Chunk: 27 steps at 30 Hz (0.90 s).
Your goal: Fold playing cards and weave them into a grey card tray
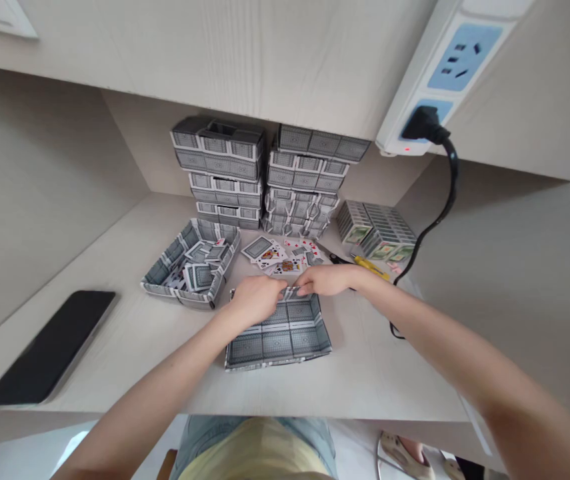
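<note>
Spanning the view, the pale wood-grain desk (115, 347) carries everything. At 12 o'clock from your hands, two stacks of trays (225, 173) stand side by side against the back wall, each tray straight-walled and folded from grey-backed playing cards. The card tray (277, 343) you work on lies flat at 6 o'clock of your hands. It is shallow and rectangular, and its floor is a grid of patterned card backs. A second tray (165, 273) at 10 o'clock holds loose cards. A black, glossy phone (49, 347) lies well apart at 8 o'clock. Your left hand (257, 300) and right hand (327, 280) meet at the card tray's far rim, fingers curled shut and pinching that rim. Scattered cards (279, 257), some face up, lie just beyond your fingertips at 12 o'clock. A yellow-handled tool (369, 265) lies at 2 o'clock.
</note>
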Each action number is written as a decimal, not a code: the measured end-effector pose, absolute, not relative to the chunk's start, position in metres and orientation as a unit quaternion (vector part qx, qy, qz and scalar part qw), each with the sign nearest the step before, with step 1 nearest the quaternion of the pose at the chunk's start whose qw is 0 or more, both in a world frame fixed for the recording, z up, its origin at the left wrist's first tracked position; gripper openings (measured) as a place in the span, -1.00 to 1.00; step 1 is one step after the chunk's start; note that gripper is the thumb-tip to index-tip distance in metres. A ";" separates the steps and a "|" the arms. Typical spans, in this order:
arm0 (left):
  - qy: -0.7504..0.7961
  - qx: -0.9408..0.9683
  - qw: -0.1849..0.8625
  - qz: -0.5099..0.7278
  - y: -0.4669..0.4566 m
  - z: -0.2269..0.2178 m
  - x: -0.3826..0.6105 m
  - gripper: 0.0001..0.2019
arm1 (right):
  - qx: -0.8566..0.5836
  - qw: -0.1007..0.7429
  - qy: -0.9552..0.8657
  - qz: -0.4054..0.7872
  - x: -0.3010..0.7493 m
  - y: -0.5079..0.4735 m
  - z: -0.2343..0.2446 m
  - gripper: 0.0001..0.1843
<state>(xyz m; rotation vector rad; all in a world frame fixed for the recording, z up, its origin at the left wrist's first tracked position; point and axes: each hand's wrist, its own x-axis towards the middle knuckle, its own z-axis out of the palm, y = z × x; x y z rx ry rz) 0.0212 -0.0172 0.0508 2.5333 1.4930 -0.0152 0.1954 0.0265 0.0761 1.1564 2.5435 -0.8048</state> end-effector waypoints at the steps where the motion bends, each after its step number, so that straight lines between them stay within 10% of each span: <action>1: 0.502 0.860 0.098 -0.002 -0.017 0.050 0.021 -0.79 | 0.390 0.125 0.870 -0.273 0.196 0.026 0.076 -0.76; 18: 0.472 0.877 0.091 -0.001 -0.016 0.045 0.022 -0.75 | 0.422 -0.069 0.878 -0.214 0.203 -0.002 0.076 -0.80; 27: 0.471 0.879 0.073 0.001 -0.018 0.046 0.025 -0.77 | 0.371 0.152 0.915 -0.041 0.183 0.011 0.087 -0.74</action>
